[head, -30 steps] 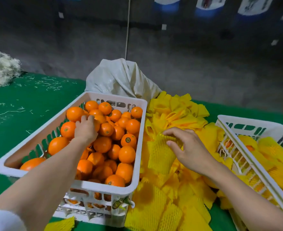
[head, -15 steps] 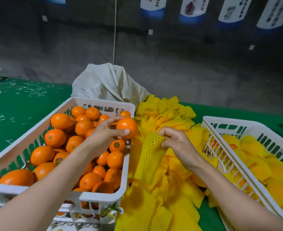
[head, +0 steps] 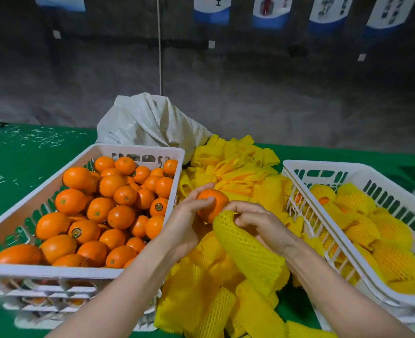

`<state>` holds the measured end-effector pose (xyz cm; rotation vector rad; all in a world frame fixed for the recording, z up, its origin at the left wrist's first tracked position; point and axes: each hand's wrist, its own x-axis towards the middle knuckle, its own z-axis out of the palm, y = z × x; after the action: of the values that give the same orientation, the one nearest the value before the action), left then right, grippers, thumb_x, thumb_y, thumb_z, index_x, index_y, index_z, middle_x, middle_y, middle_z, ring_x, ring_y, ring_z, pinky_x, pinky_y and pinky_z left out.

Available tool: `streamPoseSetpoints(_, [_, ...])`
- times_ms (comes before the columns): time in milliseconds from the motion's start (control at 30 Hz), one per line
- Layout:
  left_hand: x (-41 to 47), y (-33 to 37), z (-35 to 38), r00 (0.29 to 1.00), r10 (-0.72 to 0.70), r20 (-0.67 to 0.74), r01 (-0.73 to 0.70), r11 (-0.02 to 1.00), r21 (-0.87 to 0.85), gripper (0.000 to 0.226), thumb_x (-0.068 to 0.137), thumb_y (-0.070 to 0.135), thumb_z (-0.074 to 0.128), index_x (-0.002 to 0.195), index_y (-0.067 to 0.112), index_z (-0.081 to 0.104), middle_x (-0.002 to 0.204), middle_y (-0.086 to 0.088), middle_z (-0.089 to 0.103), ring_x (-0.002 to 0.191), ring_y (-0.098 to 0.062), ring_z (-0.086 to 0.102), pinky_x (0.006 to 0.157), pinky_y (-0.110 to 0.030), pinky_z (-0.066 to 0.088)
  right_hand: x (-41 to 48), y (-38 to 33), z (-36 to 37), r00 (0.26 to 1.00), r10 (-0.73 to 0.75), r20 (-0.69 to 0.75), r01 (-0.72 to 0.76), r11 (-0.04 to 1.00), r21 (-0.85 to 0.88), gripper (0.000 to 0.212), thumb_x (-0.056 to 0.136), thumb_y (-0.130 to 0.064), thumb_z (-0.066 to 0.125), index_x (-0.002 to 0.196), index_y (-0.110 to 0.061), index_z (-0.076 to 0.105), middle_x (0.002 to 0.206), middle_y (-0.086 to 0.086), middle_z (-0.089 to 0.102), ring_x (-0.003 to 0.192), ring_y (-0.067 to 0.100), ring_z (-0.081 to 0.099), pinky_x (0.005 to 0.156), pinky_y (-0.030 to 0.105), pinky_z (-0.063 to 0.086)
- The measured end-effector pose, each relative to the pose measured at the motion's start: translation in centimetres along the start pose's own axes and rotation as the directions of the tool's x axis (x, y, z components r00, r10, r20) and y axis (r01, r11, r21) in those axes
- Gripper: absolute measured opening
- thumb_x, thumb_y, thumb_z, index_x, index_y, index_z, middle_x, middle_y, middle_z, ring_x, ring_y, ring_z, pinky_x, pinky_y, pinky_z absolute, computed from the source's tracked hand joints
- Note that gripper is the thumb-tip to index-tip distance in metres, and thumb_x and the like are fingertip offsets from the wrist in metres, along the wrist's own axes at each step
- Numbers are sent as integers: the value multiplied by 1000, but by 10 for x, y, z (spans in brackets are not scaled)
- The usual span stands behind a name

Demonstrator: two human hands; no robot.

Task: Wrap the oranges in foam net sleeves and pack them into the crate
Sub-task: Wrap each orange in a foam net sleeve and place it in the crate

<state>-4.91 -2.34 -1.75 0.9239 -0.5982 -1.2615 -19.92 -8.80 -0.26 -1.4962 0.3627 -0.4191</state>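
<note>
My left hand (head: 187, 223) grips one orange (head: 213, 203) above the pile of yellow foam net sleeves (head: 228, 174). My right hand (head: 262, 223) pinches the upper end of a yellow foam net sleeve (head: 248, 252), which touches the orange's lower right side and hangs down toward me. A white crate (head: 133, 150) on the left is full of bare oranges (head: 108, 203). A second white crate (head: 328, 167) on the right holds several oranges wrapped in yellow sleeves (head: 377, 230).
A grey woven sack (head: 148, 120) lies behind the sleeve pile. The green table cover (head: 18, 162) carries white shreds at the far left. A grey wall with hanging posters stands beyond the table.
My left hand lifted an orange out of the left crate and carried it right to the sleeve. My right hand picked up one sleeve from the pile and raised it to the orange.
</note>
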Motion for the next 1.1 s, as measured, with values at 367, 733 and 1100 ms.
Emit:
streamPoseSetpoints(367, [-10, -36, 29, 994, 67, -89, -70, 997, -27, 45, 72, 27, 66, 116, 26, 62, 107, -16, 70, 98, -32, 68, 79, -41, 56, -15, 19, 8, 941, -236, -241, 102, 880, -464, 37, 89, 7, 47, 78, -26, 59, 61, -8, 50, 55, 9, 40, 56, 25, 33])
streamPoseSetpoints(733, [-19, -48, 36, 999, 27, 41, -29, 999, 46, 41, 73, 33, 61, 112, 21, 65, 110, -8, 70, 104, -25, 66, 84, -40, 52, -30, 14, -11, 789, -502, -353, 224, 771, -596, 24, 84, -3, 51, 77, -22, 63, 65, -12, 59, 48, 5, 42, 48, 15, 31])
streamPoseSetpoints(1100, [-15, -64, 44, 1000, 22, -7, -24, 973, -229, 55, 72, 23, 66, 122, 4, 56, 98, -12, 69, 87, -25, 67, 79, -39, 53, -34, 37, -11, 722, -356, -593, 169, 922, -348, 23, 92, -6, 42, 75, -20, 49, 51, -10, 34, 45, 3, 29, 44, 20, 24])
